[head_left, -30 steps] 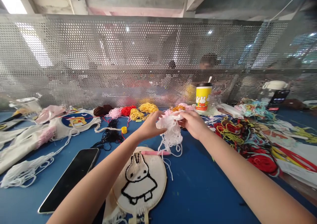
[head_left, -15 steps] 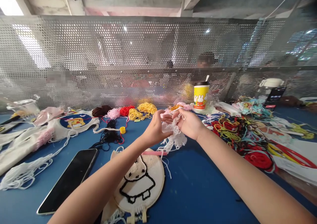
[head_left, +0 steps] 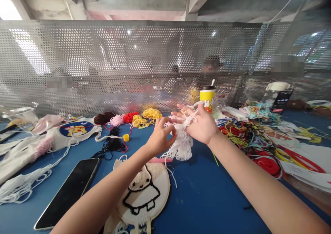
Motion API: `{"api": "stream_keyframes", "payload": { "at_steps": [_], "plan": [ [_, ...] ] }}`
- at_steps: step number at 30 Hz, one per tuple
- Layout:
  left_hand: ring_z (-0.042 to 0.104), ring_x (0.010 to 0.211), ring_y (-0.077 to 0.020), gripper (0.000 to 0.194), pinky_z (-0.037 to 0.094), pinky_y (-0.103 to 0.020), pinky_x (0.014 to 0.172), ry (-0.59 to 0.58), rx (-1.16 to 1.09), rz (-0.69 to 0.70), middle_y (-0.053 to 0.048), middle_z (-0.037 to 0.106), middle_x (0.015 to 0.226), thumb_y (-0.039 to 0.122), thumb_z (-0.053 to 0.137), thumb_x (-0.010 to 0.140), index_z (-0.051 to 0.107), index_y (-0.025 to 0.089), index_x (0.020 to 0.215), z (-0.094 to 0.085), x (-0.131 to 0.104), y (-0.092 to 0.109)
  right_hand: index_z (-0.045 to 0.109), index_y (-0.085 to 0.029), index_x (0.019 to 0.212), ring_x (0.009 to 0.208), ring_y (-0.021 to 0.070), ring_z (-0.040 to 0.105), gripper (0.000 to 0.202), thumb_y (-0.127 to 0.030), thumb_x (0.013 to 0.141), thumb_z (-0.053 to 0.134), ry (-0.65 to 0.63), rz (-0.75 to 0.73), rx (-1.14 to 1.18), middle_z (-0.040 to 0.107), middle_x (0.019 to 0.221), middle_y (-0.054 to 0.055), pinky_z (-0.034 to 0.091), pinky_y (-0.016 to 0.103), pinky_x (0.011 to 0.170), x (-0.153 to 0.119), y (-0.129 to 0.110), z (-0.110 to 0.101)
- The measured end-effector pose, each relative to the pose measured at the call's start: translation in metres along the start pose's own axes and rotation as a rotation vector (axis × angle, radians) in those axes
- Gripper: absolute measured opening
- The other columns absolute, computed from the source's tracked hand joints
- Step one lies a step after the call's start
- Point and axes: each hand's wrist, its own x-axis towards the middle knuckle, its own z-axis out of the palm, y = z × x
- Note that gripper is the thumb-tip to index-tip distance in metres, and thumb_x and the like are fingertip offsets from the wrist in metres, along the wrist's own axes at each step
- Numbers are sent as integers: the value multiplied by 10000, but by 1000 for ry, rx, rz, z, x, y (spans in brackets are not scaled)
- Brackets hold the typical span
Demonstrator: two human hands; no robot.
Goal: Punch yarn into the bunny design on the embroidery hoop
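White yarn (head_left: 181,146) hangs in a loose bundle beneath my right hand (head_left: 203,123), with strands looped over its spread fingers. My left hand (head_left: 160,135) is just left of the bundle, its thumb and index finger curled toward each other; whether a strand lies between them is too small to tell. Below my left forearm lies a round embroidery hoop (head_left: 169,182) with a black-outlined rabbit figure, partly hidden by the arm. A pink stick (head_left: 165,160) rests at the hoop's top edge.
A black phone (head_left: 69,192) lies at the left, near white yarn and a second embroidered piece (head_left: 79,128). Yarn balls (head_left: 152,114) line the back. A yellow cup (head_left: 207,97) stands behind my right hand; tangled coloured yarn (head_left: 240,134) and red scissors (head_left: 301,158) are right.
My hands have moved apart a little. The right fingers have spread with yarn across them, and the left fingers have curled. The white bundle hangs more visibly between them.
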Motion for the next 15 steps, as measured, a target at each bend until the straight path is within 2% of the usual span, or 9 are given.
{"api": "stream_keyframes", "payload": {
  "at_steps": [3, 4, 7, 10, 15],
  "plan": [
    [463, 853, -171, 36, 398, -332, 787, -79, -63, 7, -54, 487, 870, 175, 488, 732, 502, 173, 765, -1, 0, 1, 297, -133, 1248, 726, 214, 570, 730, -510, 778, -115, 65, 0, -11, 584, 885, 149, 433, 380, 630, 2, 1, -6],
    [474, 840, -166, 86, 407, -322, 779, -107, -83, 8, -50, 496, 862, 191, 512, 721, 501, 174, 804, 0, 0, 1, 300, -140, 1248, 737, 211, 569, 716, -493, 785, -118, 72, 4, -4, 587, 886, 148, 433, 380, 636, 2, 2, -6],
    [483, 838, -174, 225, 418, -320, 773, -178, -128, 1, -58, 498, 872, 268, 590, 671, 516, 165, 857, 3, -1, 4, 291, -185, 1249, 764, 193, 570, 686, -463, 792, -138, 19, 19, 6, 589, 904, 127, 428, 366, 659, 3, 3, -2],
    [485, 830, -181, 276, 428, -319, 753, -221, -157, -25, -78, 486, 871, 296, 608, 654, 529, 138, 866, 8, -1, 6, 316, -195, 1229, 776, 185, 568, 680, -442, 797, -147, -11, 20, 13, 586, 928, 120, 420, 371, 694, 2, 1, 3],
    [507, 855, -151, 62, 413, -270, 775, -334, -212, -6, -47, 528, 869, 219, 546, 703, 515, 166, 714, 9, -1, 10, 332, -190, 1216, 795, 198, 563, 659, -463, 803, -103, -49, 66, 63, 568, 983, 128, 421, 386, 681, -1, -6, 1]
  ]
}}
